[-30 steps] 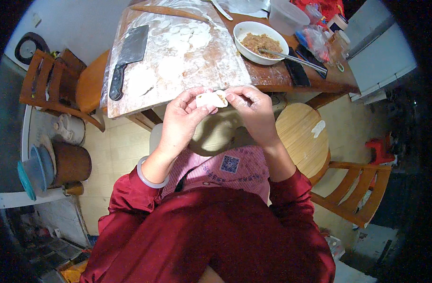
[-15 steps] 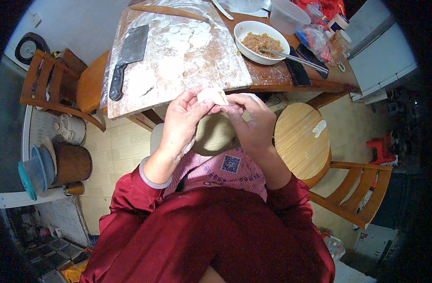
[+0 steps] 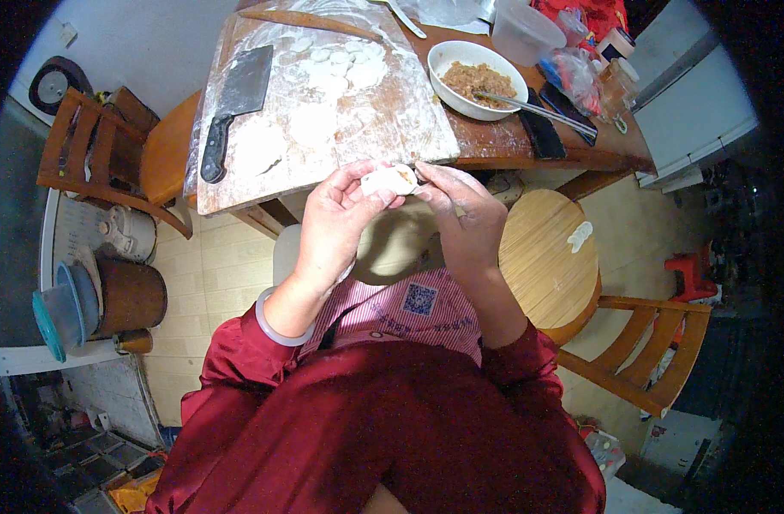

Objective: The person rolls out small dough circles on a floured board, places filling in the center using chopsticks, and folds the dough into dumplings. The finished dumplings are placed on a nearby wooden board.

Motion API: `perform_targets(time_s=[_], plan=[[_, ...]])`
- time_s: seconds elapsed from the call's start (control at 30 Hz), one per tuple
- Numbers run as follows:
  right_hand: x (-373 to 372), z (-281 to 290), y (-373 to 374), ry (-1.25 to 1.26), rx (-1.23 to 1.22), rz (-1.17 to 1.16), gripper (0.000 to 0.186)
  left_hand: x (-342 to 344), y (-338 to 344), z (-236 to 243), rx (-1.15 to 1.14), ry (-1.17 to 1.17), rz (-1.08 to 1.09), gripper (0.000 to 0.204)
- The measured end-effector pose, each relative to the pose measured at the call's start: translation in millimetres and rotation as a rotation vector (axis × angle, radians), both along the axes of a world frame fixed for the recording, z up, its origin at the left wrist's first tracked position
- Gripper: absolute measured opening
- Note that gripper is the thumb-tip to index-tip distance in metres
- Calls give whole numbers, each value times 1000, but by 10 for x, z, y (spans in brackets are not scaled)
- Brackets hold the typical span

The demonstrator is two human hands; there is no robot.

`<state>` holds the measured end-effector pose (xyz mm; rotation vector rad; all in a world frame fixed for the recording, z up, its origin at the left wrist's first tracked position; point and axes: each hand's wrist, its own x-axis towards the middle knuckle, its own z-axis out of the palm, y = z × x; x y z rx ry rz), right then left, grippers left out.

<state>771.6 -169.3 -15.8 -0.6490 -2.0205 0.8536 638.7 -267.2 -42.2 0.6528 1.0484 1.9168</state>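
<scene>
A small white dumpling [image 3: 389,181], partly folded with brownish filling showing at its right end, is up in front of me just off the near edge of the board. My left hand [image 3: 334,212] holds it from the left, thumb on the near side and fingers behind. At its right end, the thumb and fingertips of my right hand [image 3: 467,206] pinch the dough edge. Flour whitens my fingers. Beyond lies a flour-covered wooden board [image 3: 400,128] with dough pieces [image 3: 341,64], a cleaver [image 3: 243,86] and a rolling pin [image 3: 311,23].
Right of the board, a white bowl [image 3: 437,86] holds minced filling [image 3: 475,79] with metal chopsticks [image 3: 542,109] in it. A round wooden stool [image 3: 538,265] near my right arm carries a few finished dumplings [image 3: 580,236]. Wooden chairs stand left [image 3: 165,158] and right [image 3: 636,355].
My right hand's fingers have straightened and shifted slightly along the dumpling's right end. The dumpling has turned a little, showing more of its opening with filling. The left hand keeps its hold.
</scene>
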Motion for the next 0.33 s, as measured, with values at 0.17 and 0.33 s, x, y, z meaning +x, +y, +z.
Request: perform_targets(time_s=[0.17, 0.33], plan=[[7, 12, -14, -7, 53, 10, 14, 21, 14, -48, 41, 32, -21, 35], [12, 36, -48, -14, -82, -2, 13, 8, -3, -50, -8, 75, -27, 36]])
